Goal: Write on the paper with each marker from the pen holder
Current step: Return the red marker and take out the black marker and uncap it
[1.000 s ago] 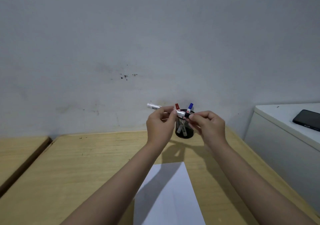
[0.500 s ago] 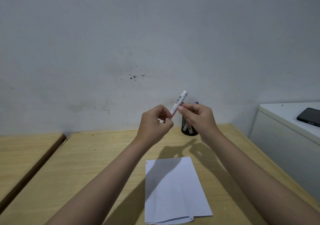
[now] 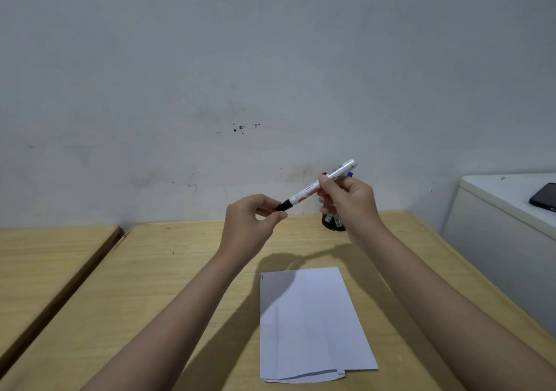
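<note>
We see the grey wall (image 3: 270,59) filling the upper half of the view, meeting the far edge of the wooden table (image 3: 168,270). The table's left edge runs diagonally toward the near left corner, with a dark gap separating it from a second wooden surface (image 3: 39,258) beside it. Along the right edge stands a white cabinet (image 3: 493,240), close to the table, with a dark phone (image 3: 544,196) lying on its top. The left half of the table is bare wood, with open room between the left edge and the paper.

The paper (image 3: 313,324) lies flat in the near right part of the table, long side running away from us, its near edge folded or doubled over. A small red mark sits at its far left corner; the rest of the sheet we can see is blank.

The pen holder (image 3: 332,223), dark mesh, stands near the far edge, mostly hidden behind the right hand (image 3: 349,201). A blue tip shows just above that hand.

Both hands are raised above the table, over the space between paper and holder. The right hand is closed around the white barrel of the marker (image 3: 319,184), which tilts up to the right. The left hand (image 3: 249,219) pinches the marker's black lower end between thumb and fingertips; we cannot tell whether that end is a cap or the nib section.
</note>
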The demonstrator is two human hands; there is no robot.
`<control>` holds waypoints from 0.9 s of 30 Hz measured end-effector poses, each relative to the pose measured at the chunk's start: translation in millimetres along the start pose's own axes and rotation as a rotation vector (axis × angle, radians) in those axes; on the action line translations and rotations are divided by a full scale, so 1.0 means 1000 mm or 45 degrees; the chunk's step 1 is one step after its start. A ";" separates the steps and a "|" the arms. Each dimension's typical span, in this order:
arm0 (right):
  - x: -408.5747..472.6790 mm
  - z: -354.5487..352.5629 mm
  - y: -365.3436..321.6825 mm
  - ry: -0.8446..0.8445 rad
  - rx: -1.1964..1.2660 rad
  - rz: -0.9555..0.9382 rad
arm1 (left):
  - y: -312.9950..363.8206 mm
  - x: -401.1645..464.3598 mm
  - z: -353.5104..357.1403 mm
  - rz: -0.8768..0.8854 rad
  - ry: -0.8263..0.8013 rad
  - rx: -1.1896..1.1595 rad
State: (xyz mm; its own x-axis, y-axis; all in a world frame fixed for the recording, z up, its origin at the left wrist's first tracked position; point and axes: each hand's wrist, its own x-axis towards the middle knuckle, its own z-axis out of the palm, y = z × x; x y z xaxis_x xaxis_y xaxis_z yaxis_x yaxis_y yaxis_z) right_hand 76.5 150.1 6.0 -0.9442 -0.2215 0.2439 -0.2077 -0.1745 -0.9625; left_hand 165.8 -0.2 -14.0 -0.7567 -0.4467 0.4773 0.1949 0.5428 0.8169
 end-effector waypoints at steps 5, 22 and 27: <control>-0.005 0.014 0.012 -0.118 -0.046 0.059 | -0.002 -0.003 0.003 0.061 0.044 0.009; 0.014 0.011 0.008 -0.005 0.359 0.055 | -0.031 0.010 -0.025 -0.288 -0.183 -0.367; 0.015 0.002 0.011 -0.054 -0.012 -0.059 | -0.061 0.010 -0.029 -0.416 -0.172 -0.161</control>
State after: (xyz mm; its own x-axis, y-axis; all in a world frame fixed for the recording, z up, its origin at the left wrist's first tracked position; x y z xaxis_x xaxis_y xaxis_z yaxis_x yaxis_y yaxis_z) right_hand 60.8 143.0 -0.7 -0.9218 -0.2542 0.2927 -0.2533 -0.1767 -0.9511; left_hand 164.9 -58.3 -49.7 -0.8658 -0.4791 0.1447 -0.0014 0.2915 0.9566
